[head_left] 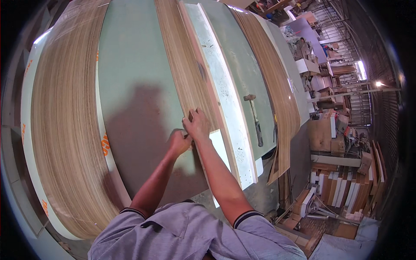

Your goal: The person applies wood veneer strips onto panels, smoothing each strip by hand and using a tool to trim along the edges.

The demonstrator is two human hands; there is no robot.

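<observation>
A long wood-grain veneer strip (175, 47) runs away from me over the grey-green board (134, 52). My right hand (198, 125) is closed on the strip's left edge near its close end, fingers bent over it. Just left of it and closer to me, my left hand (179, 142) has its fingers curled together beside the same edge. What they pinch, if anything, is hidden. Part of the strip's near end lies behind my right forearm. Right of the strip stands a long white channel with wooden sides (225, 89), small metal bits scattered inside it.
A hammer (255, 117) lies on the board right of the channel. Wide wood-grain sheets (69, 117) cover the left, and more sheets (277, 86) hang curved on the right. A white panel (220, 147) shows beneath. Stacked boards (346, 186) stand on the floor at right.
</observation>
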